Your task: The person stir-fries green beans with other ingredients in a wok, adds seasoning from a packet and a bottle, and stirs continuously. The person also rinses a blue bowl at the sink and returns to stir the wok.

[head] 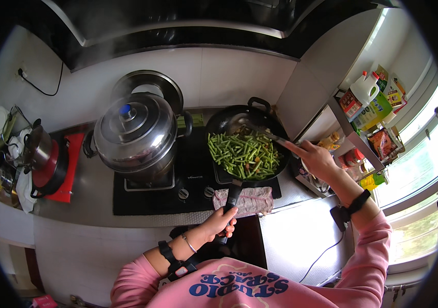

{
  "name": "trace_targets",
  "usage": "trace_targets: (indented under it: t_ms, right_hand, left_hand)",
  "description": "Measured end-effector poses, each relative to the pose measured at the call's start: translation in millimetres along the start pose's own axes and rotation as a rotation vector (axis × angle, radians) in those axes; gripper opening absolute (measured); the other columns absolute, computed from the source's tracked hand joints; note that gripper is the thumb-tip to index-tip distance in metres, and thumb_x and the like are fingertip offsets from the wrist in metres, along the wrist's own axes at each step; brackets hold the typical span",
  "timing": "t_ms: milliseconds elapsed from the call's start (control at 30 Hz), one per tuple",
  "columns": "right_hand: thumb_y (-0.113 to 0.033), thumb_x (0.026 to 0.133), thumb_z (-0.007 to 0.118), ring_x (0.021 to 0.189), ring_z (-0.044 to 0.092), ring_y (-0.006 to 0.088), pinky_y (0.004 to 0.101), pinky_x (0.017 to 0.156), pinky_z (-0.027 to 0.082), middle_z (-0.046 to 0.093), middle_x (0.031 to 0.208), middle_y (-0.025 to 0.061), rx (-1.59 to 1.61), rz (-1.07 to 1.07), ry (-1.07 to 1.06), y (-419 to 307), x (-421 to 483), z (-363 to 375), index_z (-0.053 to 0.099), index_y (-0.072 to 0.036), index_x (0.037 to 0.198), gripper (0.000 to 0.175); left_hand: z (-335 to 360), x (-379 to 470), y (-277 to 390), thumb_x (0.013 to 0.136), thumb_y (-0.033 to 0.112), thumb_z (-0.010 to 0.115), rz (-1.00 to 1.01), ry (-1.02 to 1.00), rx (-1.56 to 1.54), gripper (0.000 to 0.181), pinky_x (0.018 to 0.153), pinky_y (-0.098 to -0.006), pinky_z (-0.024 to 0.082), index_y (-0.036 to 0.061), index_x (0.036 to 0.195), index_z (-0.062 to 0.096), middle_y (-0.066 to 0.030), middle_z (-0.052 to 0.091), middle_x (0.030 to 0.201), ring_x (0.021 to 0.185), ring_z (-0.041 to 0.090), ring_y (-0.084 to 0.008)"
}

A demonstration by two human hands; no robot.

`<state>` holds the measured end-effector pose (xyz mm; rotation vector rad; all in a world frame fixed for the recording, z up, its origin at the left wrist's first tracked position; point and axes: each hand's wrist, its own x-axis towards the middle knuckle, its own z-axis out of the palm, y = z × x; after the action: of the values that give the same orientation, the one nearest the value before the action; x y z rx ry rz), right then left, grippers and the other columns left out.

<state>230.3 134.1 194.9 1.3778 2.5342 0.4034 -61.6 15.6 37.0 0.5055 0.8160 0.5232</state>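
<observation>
My left hand [221, 224] is closed round the black handle [233, 194] of a wok [219, 119], which sits on the right burner of a black gas hob [199, 177]. Cut green beans [244, 154] lie in the wok with some small brownish pieces among them. My right hand [313, 156] grips the handle of a metal spatula [238, 121] from the right. The spatula's head is at the far left part of the wok, behind the beans. A folded pinkish cloth [257, 200] lies on the hob's front edge, partly beneath the wok handle.
Steam rises round a large lidded steel pot [136, 134] on the left burner, with another lid [172, 86] behind it. Pots [40, 148] and a red board [73, 169] stand at left. Right, a shelf [357, 138] holds a white jug [361, 92] and packets. A range hood [188, 36] overhangs.
</observation>
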Motion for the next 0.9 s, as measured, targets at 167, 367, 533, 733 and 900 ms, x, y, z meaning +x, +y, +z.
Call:
trace_targets:
  t_ms: [167,367,533,733,900]
  right_hand:
    - [0.002,0.076,0.053,0.078,0.062,0.0232,0.0323,0.063,0.052,0.049,0.096,0.0083,-0.064,-0.163,-0.012,-33,45,19,0.021,-0.032,0.144,0.083]
    - [0.0,0.078,0.049,0.069,0.062,0.0241,0.0339,0.059,0.051,0.05,0.091,0.008,-0.163,-0.14,-0.084,-24,49,56,0.021,-0.033,0.144,0.08]
    - [-0.005,0.08,0.051,0.075,0.062,0.0261,0.0356,0.062,0.052,0.052,0.094,0.0091,-0.135,-0.015,-0.128,26,14,51,0.021,-0.033,0.144,0.076]
    - [-0.021,0.09,0.051,0.086,0.061,0.0358,0.0436,0.076,0.049,0.061,0.094,0.0182,0.263,0.259,-0.008,35,-9,44,0.034,-0.025,0.14,0.053]
    - [-0.021,0.088,0.047,0.082,0.063,0.0402,0.0468,0.072,0.05,0.063,0.097,0.0233,0.267,0.355,-0.056,0,63,77,0.039,-0.016,0.136,0.049]
  left_hand:
    - [0,1,-3,0.094,0.035,0.051,0.007,0.01,-0.005,0.026,0.04,-0.0208,0.037,0.0122,0.087,0.039,0.0032,0.044,0.068,0.047,0.041,-0.0045]
    - [3,0,-5,0.093,0.036,0.052,0.038,0.046,-0.007,0.028,0.04,-0.021,0.037,0.0123,0.088,0.038,0.0032,0.044,0.069,0.047,0.041,-0.0044]
    - [1,-2,-2,0.093,0.037,0.052,0.057,0.04,0.01,0.028,0.04,-0.0213,0.037,0.0125,0.087,0.038,0.0033,0.045,0.069,0.047,0.041,-0.0045]
    - [-2,1,-3,0.093,0.036,0.052,0.025,0.004,0.009,0.028,0.04,-0.0215,0.037,0.0128,0.086,0.038,0.0034,0.044,0.069,0.047,0.042,-0.0045]
    - [0,1,-2,0.093,0.036,0.052,0.035,0.01,0.016,0.028,0.039,-0.0218,0.036,0.0131,0.087,0.037,0.0034,0.044,0.069,0.047,0.041,-0.0045]
